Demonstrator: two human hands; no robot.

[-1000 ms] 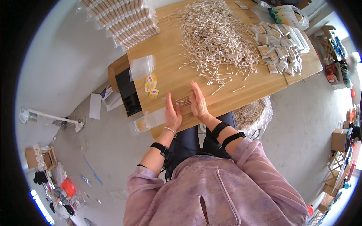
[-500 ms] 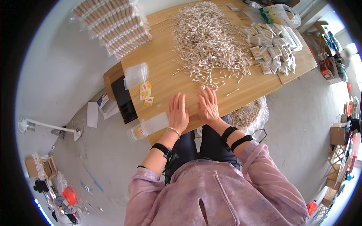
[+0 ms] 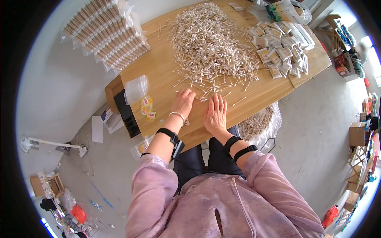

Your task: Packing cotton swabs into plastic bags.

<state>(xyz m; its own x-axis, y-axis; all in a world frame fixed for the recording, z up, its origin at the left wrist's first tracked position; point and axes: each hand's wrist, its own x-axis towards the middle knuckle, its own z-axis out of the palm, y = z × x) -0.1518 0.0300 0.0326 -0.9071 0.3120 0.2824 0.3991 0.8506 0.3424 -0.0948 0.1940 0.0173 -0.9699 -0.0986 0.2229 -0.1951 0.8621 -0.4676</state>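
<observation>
A large heap of cotton swabs (image 3: 214, 41) with pale sticks covers the middle of the wooden table (image 3: 160, 71). Loose swabs (image 3: 204, 89) spread from its near edge toward me. My left hand (image 3: 183, 104) is at the left of these, its fingers curled in and closed. Swab tips (image 3: 186, 122) stick out beside its wrist, from under the palm; the rest of them is hidden. My right hand (image 3: 215, 114) lies nearly flat by the table's near edge, fingers stretched forward, fingertips at the loose swabs. It holds nothing that I can see.
Small filled packets (image 3: 283, 51) are piled at the right. To the left lie clear bags (image 3: 136, 89) and yellow cards (image 3: 147, 105). Bagged swab bundles (image 3: 105, 31) stand at the far left. Below the near edge, a clear sack (image 3: 258, 123) holds more swabs.
My left hand has moved forward toward the loose swabs and its fingers have curled in. My right hand stays stretched out near the same swabs. The view has shifted slightly.
</observation>
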